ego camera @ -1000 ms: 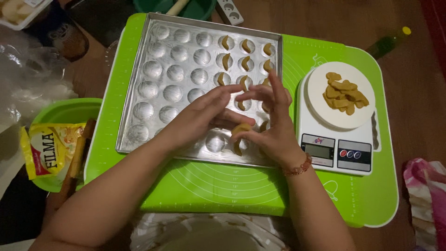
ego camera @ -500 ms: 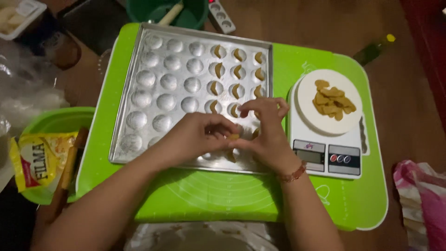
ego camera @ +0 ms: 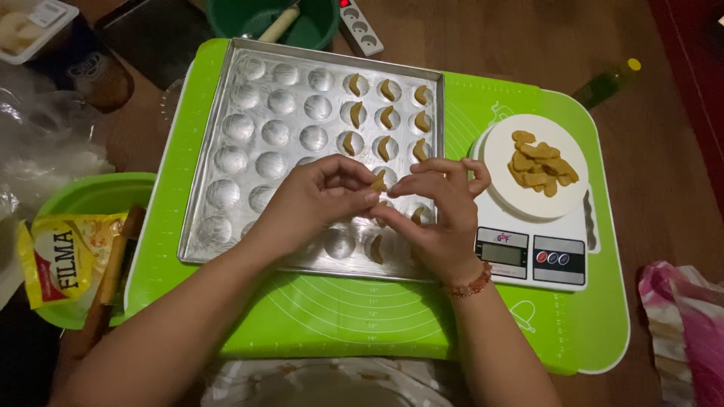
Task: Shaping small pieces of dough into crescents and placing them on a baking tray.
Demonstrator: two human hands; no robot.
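Wooden floor point(ego camera: 664, 203) bearing green mat point(ego camera: 528, 332), bottle point(ego camera: 607, 83)

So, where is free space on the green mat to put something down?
The green mat is bare along its near edge, below the metal tray and kitchen scale. A narrower strip lies between tray and scale. The tray's near right corner is crowded by both hands.

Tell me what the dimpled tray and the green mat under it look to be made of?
The dimpled tray looks like thin metal, probably aluminium: silvery, with soft glare in each round hollow and a folded rim. The green mat seems to be flexible silicone or plastic: matte, bright green, lying flat, with pale printed circles and ruler marks. Neither can be told for certain by sight.
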